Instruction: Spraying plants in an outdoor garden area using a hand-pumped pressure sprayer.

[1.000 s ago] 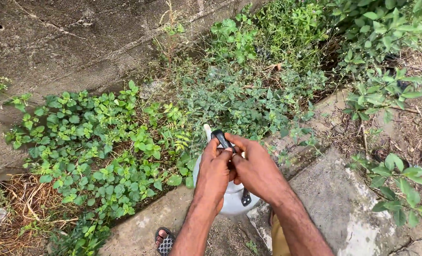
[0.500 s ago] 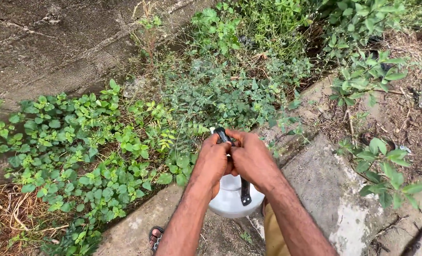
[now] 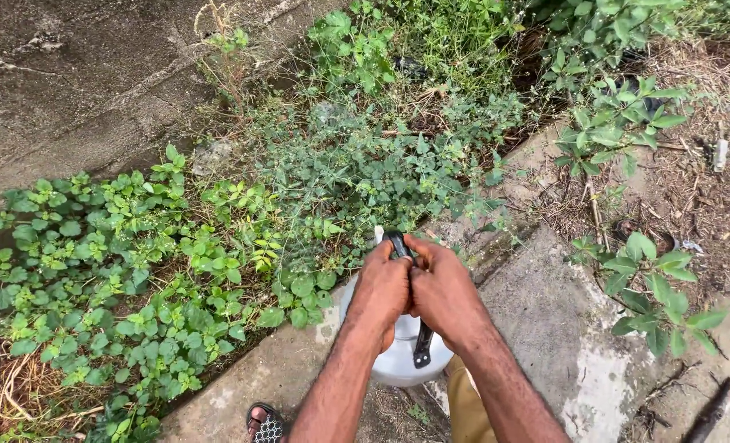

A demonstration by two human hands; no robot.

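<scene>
White sprayer tank, black pump handle upright, over concrete.

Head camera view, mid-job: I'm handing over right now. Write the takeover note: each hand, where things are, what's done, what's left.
Left hand: closed around the black pump handle on top of the white sprayer tank.
Right hand: closed on the same handle, pressed against the left.
Tank: held low in front of the body, over the concrete edge, next to the weeds.
Done: both hands have a grip on the handle.
Left: cannot tell whether any weeds are sprayed; none look wet.
</scene>
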